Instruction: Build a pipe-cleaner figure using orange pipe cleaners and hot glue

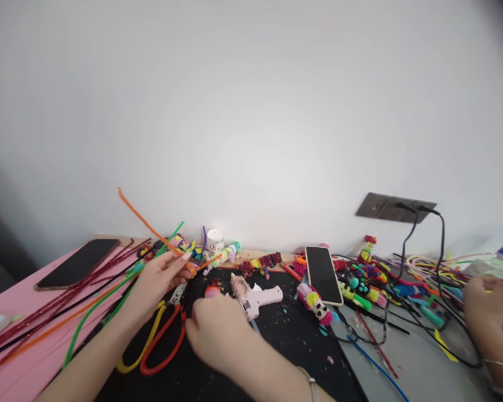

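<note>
My left hand (161,282) pinches a bent orange pipe cleaner (145,220); one long end points up and left, and a short end sticks out to the right. My right hand (222,332) is closed, back toward me, with its fingertips hidden. Just above its knuckles shows the top of a small pipe-cleaner figure (212,291) in orange, red and lilac, apparently in its grip. Scissors (163,352) with red and yellow handles lie between and below my hands. A pale pink glue gun (262,301) rests right beside my right hand, its nozzle end crusted brown.
Left, a dark phone (79,262) and several loose pipe cleaners (84,301) lie on a pink surface. A white-edged phone (323,274), finished figures (316,304) and a tape roll (214,240) stand farther back. Cables (442,262) hang from a wall socket (385,206). Another person's hand (486,307) is at right.
</note>
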Motion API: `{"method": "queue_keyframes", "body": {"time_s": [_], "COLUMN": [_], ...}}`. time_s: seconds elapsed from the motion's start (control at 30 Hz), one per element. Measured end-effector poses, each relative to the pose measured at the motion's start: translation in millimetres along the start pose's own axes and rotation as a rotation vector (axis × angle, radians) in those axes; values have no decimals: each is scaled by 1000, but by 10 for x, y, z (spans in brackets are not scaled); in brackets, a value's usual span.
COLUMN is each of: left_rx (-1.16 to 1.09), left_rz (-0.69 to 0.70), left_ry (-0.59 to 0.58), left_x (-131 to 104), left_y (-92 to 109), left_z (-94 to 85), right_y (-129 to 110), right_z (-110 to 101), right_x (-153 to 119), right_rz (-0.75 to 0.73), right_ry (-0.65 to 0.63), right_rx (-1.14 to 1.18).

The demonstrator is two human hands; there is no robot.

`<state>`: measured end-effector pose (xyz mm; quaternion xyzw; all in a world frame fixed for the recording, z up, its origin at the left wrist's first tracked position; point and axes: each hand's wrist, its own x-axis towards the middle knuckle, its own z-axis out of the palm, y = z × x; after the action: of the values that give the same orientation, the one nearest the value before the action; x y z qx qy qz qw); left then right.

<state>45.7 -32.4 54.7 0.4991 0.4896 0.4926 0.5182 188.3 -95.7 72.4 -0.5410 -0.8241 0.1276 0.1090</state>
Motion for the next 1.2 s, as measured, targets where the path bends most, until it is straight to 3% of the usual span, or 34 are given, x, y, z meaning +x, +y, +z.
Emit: {"method": "queue_keyframes", "body": {"time_s": [0.07, 0.13, 0.23, 0.37, 0.47, 0.53, 0.67, 0.77, 0.9, 1.2], "left_rx": [10, 10, -5, 9, -29, -56, -72, -66, -62, -69], "left_rz": [15, 35, 43, 32, -3, -22, -33, -18, -7, -16], "left_ry": [18, 27, 26, -7, -35, -54, -55, -62, -65, -76], "left_x": [4, -4, -28, -46, -37, -30, -27, -28, -27, -56], "left_y": [27, 58, 95, 93, 54, 23, -35, -70, -95, -93], "left_z": [-23, -31, -38, -57, -61, -52, -20, -6, 5, 37], "right_y": [-156, -239, -216, 112, 548, 850, 1243, 1331, 1377, 1382], "right_z": [172, 305, 327, 56, -143, -169, -17, 53, -17, 22], "right_x": [3, 16, -5, -179, -364, -449, -460, -435, -535, -774], "right_rz": [-34, -91, -89, 14, 179, 267, 104, 69, 67, 381], "right_ry": [-49, 23, 54, 80, 111, 140, 66, 53, 52, 102], "right_rx": [34, 86, 86, 34, -157, -228, -227, -179, -120, -246]}}
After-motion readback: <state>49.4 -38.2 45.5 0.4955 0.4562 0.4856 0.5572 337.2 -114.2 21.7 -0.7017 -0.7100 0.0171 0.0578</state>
